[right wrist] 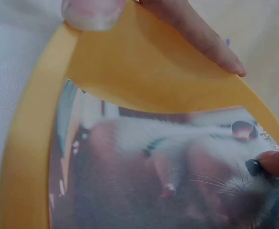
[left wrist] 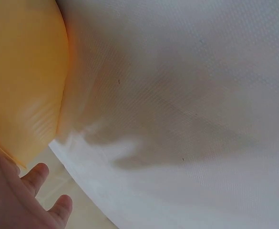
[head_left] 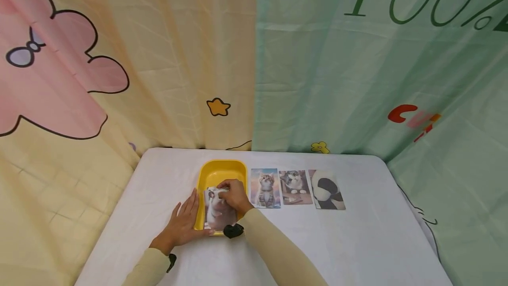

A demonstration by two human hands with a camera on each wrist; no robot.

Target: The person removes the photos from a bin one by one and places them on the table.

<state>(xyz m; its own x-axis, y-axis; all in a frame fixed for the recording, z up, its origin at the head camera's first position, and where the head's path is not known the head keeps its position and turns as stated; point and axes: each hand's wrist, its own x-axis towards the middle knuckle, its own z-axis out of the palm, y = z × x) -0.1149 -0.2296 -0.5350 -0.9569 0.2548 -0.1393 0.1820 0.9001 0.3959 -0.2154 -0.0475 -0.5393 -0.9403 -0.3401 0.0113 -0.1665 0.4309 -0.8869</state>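
Note:
A yellow tray (head_left: pixel 222 165) sits on the table with a picture card (head_left: pixel 216 215) in its near part. The card shows a pale, whiskered animal and looks glossy in the right wrist view. My right hand (head_left: pixel 235 194) reaches over the tray and pinches the card near its far edge; its thumb (right wrist: pixel 276 164) lies on the printed face. Along the tray's left and near rim, my left hand (head_left: pixel 182 224) rests with fingers spread and straight. Its thumb (right wrist: pixel 94 12) touches the near rim, while two fingertips (left wrist: pixel 36 176) show beside the tray wall.
Right of the tray, three picture cards lie in a row: a sitting kitten (head_left: pixel 266 189), a grey-and-white cat (head_left: pixel 295 187) and a black-and-white picture (head_left: pixel 327 190). A white cloth covers the table (head_left: pixel 369 242). Printed curtains (head_left: pixel 317 78) hang behind it.

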